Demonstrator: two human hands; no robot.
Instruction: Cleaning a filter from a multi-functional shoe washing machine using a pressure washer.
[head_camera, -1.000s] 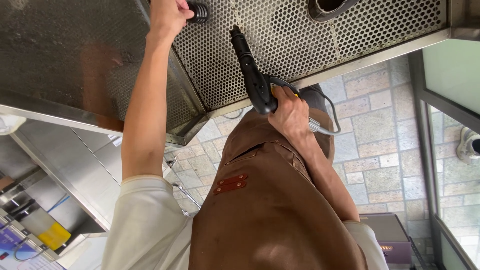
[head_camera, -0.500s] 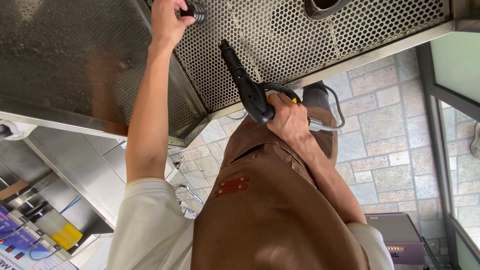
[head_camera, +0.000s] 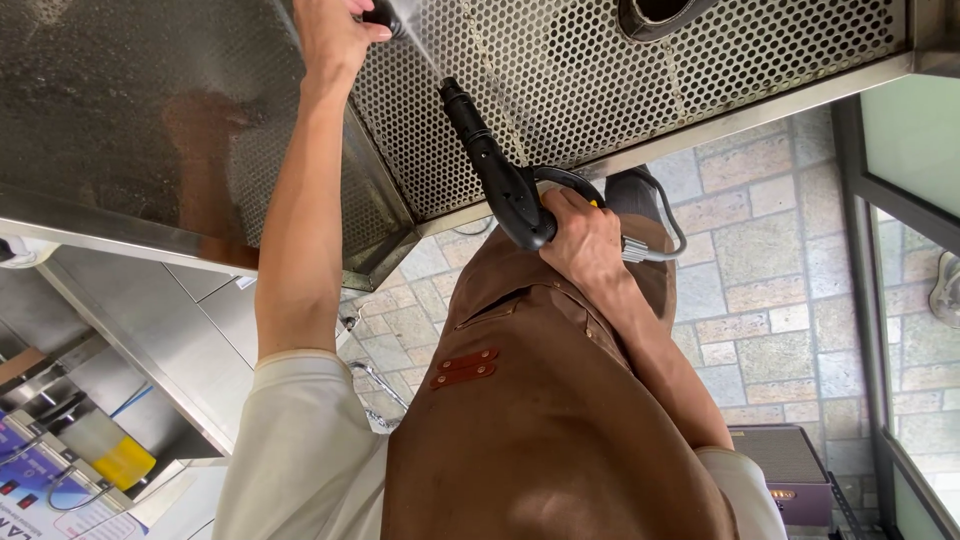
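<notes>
Steam-gun nozzle (head_camera: 497, 165) lies long against the perforated steel panel (head_camera: 600, 70), its tip aimed toward the black knob (head_camera: 384, 15) and apart from it. Right hand (head_camera: 583, 235) is wrapped tight round the gun's grip (hose trailing off). Left hand (head_camera: 330, 30) is nearer the knob, fingers closed around it.
</notes>
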